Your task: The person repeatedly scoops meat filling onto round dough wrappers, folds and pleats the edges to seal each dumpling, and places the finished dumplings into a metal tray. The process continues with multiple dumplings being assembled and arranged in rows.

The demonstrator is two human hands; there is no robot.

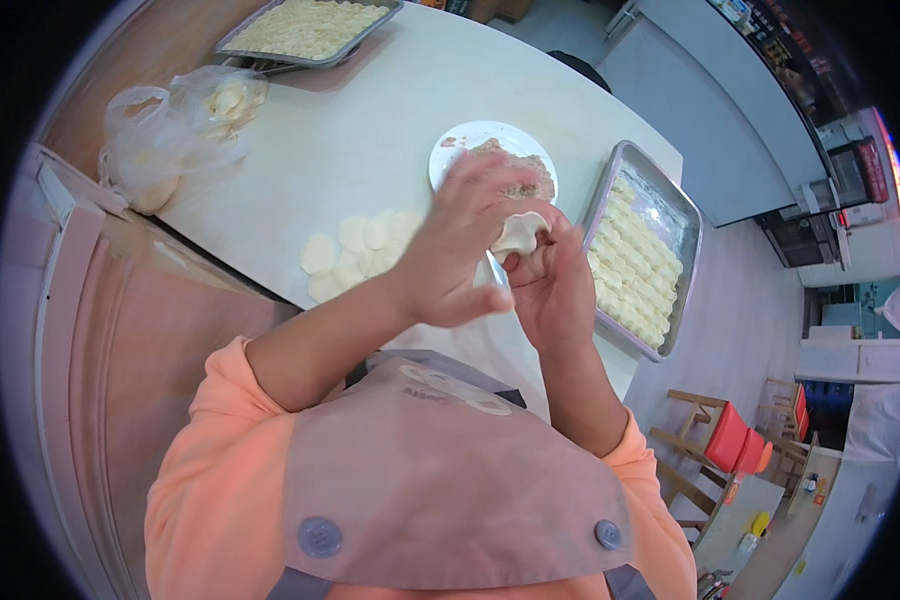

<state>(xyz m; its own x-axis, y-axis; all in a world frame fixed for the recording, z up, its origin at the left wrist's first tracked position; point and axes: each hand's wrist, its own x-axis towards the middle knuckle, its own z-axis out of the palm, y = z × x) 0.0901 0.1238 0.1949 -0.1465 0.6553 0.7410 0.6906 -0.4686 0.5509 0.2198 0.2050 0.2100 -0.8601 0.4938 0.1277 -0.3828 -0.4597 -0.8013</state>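
My right hand holds a folded dough wrapper at its fingertips. Close beside it, my left hand is raised with fingers spread and blurred, its index side near the dough. A shiny metal blade or spatula shows between the hands; which hand holds it cannot be told. Beyond them, partly covered by my left hand, a white plate carries minced filling. Flat round wrappers lie overlapping on the table left of my hands. At the right, a metal tray contains rows of shaped dumplings.
Another metal tray full of pale dough pieces stands at the table's far left. Near it lie clear plastic bags with dough pieces inside. The white table ends just past the right tray; red-seated chairs stand beyond.
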